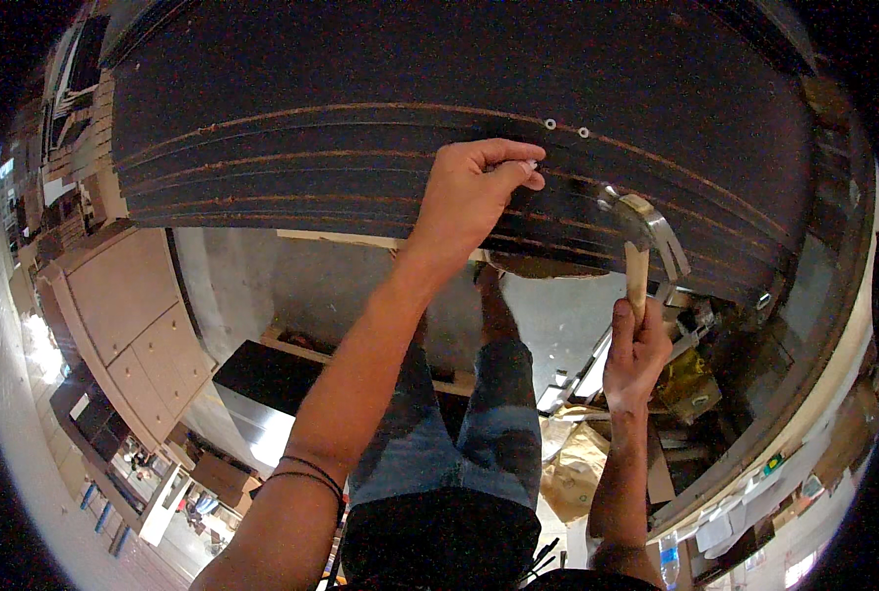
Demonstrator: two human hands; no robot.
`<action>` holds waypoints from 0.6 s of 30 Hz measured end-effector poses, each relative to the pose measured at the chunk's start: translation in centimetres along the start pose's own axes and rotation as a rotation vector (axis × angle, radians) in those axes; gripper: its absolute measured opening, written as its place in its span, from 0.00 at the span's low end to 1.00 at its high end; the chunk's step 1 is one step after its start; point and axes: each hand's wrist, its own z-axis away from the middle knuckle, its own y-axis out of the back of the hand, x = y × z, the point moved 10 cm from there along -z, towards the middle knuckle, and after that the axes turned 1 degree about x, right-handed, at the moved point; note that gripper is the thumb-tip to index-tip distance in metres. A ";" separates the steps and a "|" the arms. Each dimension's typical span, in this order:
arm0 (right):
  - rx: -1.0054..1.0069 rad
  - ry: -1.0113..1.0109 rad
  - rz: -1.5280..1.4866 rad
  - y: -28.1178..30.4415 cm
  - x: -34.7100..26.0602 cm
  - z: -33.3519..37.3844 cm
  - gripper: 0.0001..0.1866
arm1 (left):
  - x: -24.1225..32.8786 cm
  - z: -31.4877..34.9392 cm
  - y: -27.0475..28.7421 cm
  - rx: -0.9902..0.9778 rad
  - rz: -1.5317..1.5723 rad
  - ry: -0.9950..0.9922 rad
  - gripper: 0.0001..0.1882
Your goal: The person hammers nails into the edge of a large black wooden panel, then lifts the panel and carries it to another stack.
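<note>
My left hand reaches over the dark boards, its thumb and fingers pinched on a small white piece. Most of that piece is hidden by the fingertips. My right hand is wrapped round the pale wooden handle of a claw hammer. The hammer's shiny metal head is raised at the near edges of the boards, to the right of my left hand. Two small white rings, a left one and a right one, sit along a brown board edge just beyond my left fingers.
The dark boards lie in stepped layers across the far side. A pale drawer cabinet stands at the left. Below the boards are a dark panel on the floor, a crumpled tan paper bag and a yellow bag among clutter at the right.
</note>
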 end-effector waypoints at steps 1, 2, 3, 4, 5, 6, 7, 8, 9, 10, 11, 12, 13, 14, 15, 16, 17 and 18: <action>-0.007 -0.008 -0.009 0.0 0.1 0.0 0.09 | 0.5 -0.3 0.1 0.009 -0.096 -0.067 0.12; -0.014 -0.016 -0.018 0.0 0.2 0.0 0.09 | 0.3 -0.6 0.2 0.014 -0.173 -0.073 0.12; -0.018 -0.026 -0.024 0.1 0.4 0.0 0.09 | 0.4 -0.8 0.1 0.016 -0.246 -0.078 0.11; -0.012 -0.023 -0.024 0.1 0.4 0.0 0.09 | 0.5 -1.1 0.0 0.019 -0.320 -0.084 0.11; -0.007 -0.021 -0.024 0.2 0.4 0.0 0.09 | 0.9 -1.3 -0.1 0.034 -0.388 -0.114 0.11; -0.004 -0.020 -0.025 0.2 0.4 0.0 0.09 | 1.3 -1.5 -0.2 0.051 -0.458 -0.141 0.10; -0.006 -0.013 -0.022 0.1 0.4 0.1 0.09 | 1.8 -1.5 -0.4 0.068 -0.527 -0.168 0.10; -0.009 -0.007 -0.019 0.0 0.4 0.1 0.09 | 1.6 -1.4 -0.6 0.054 -0.528 -0.138 0.10; -0.010 0.000 -0.015 -0.1 0.3 0.1 0.09 | 2.2 -1.3 -1.0 0.041 -0.528 -0.109 0.10; -0.013 -0.007 -0.025 -0.2 0.2 0.2 0.10 | 2.2 -1.1 -1.4 0.027 -0.528 -0.079 0.09; -0.017 -0.014 -0.035 -0.3 0.0 0.3 0.10 | 2.1 -1.2 -1.3 0.050 -0.550 -0.118 0.09; -0.018 -0.018 -0.044 -0.4 -0.3 0.3 0.10 | 2.3 -1.3 -1.3 0.074 -0.570 -0.161 0.09; -0.018 -0.010 -0.043 -0.5 -0.5 0.3 0.10 | 2.4 -1.3 -1.2 0.099 -0.590 -0.203 0.09; -0.019 -0.002 -0.043 -0.7 -0.7 0.3 0.10 | 1.9 -1.4 -1.0 0.094 -0.548 -0.181 0.09; -0.019 0.005 -0.043 -0.8 -0.9 0.3 0.10 | 1.7 -1.4 -0.9 0.089 -0.507 -0.159 0.09; -0.025 0.004 -0.027 -1.0 -1.1 0.3 0.10 | 1.5 -1.4 -0.8 0.084 -0.466 -0.137 0.09; -0.030 0.004 -0.012 -1.1 -1.3 0.3 0.10 | 1.5 -1.4 -0.7 0.093 -0.447 -0.138 0.09; -0.036 0.003 0.005 -1.2 -1.4 0.3 0.10 | 1.4 -1.3 -0.7 0.100 -0.427 -0.138 0.09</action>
